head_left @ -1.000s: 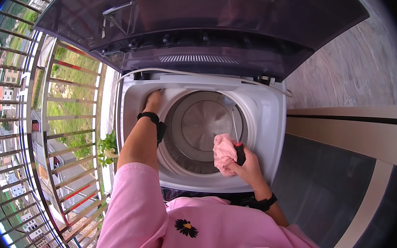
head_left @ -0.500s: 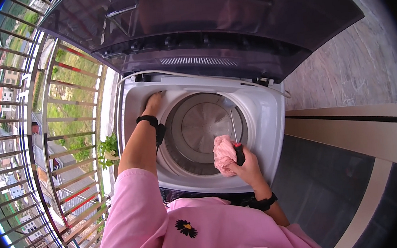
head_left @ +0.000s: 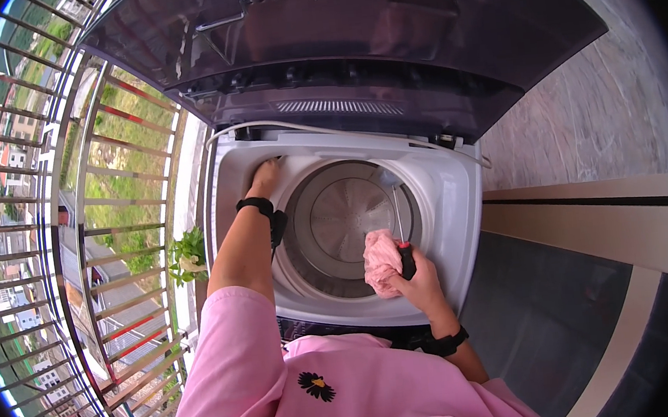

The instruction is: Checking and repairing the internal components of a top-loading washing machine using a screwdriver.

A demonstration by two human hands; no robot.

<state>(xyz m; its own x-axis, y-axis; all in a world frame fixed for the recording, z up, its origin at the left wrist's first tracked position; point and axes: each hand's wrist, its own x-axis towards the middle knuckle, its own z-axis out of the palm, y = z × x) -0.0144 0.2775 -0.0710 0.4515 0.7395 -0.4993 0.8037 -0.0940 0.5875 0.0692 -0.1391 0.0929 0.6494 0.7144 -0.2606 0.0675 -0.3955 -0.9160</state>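
In front of me is a top-loading washing machine (head_left: 464, 220) with its dark lid (head_left: 485, 25) raised and a metal drum (head_left: 342, 208) in the middle. My left hand (head_left: 267, 176) reaches to the far left corner of the pale rim around the drum; its fingers are mostly hidden, and I cannot make out anything in them. Over the near right side of the drum, my right hand (head_left: 420, 284) is closed round the black-and-red handle of a screwdriver (head_left: 408, 259), whose long thin shaft points away from me. A crumpled pink cloth (head_left: 381, 264) is bunched in the same hand.
A pale hose or cable (head_left: 326, 128) runs along the machine's back edge under the lid. Metal railings (head_left: 123, 229) stand on the left, beside a small leafy plant (head_left: 188, 255). To the right are a marbled wall (head_left: 574, 113) and dark floor tiles (head_left: 543, 293).
The whole view has shifted slightly, moving the machine a little right and down in the picture. Both hands keep nearly the same places on the machine, and the right one still holds screwdriver and cloth.
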